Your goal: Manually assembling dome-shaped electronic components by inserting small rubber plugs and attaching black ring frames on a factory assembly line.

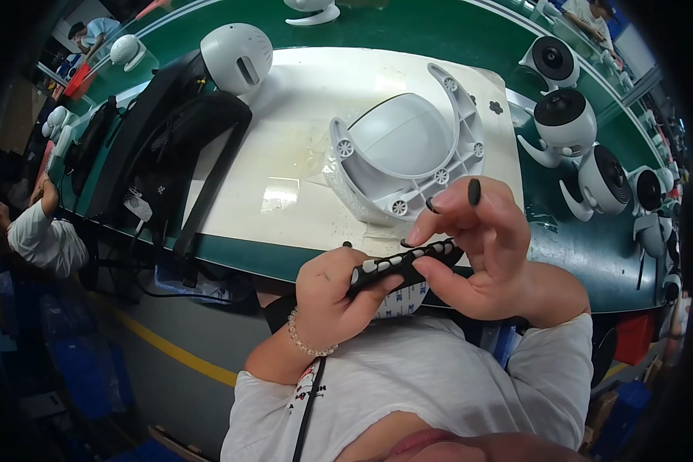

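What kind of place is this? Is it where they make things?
Probably a factory assembly line: a long green workbench, a row of identical round white-and-black devices, and an unfinished white plastic U-shaped bracket on it.
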Tool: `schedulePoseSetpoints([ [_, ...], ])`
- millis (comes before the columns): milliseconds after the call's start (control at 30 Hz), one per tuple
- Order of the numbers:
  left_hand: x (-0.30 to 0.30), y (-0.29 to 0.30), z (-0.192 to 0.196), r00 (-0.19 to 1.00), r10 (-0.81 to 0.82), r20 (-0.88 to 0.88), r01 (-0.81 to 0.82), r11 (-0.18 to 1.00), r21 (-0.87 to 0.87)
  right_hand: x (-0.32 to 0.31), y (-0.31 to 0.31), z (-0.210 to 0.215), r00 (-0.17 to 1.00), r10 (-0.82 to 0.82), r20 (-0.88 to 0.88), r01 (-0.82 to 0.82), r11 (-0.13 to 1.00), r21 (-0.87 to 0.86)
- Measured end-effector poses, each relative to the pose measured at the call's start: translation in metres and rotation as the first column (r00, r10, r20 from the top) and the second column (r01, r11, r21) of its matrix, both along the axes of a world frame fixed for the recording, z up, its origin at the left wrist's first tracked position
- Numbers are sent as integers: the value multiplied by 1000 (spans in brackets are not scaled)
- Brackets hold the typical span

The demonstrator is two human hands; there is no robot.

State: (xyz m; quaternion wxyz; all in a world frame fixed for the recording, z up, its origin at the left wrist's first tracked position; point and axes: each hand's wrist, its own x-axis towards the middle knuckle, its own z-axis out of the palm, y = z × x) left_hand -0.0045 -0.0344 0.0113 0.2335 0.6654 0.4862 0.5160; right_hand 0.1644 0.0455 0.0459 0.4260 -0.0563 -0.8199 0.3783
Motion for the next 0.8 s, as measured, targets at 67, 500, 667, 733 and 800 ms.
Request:
schedulePoseSetpoints([
  [67, -1, 0, 1, 1000, -4, -17, 3, 1000, -19, 3, 3, 3, 1000, 4, 12, -4, 999, -36],
  [500, -6, 28, -15, 996, -39, -83, 62, 953, 296, 7, 84, 36, 943, -322, -87, 304, 938, -168],
  [667, -6, 35, -27, 991, 1, -132, 46, 936, 350, 6, 91, 36, 935, -350, 48, 353, 931, -92],
  [733, -8, 37, -27, 988, -3, -155, 59, 931, 359, 8, 92, 34, 908, -411, 84, 391, 901, 186],
  [800, -9, 40, -29, 985, -11, -175, 78, 922, 380, 8, 89, 32, 892, -444, 79, 391, 849, 355],
])
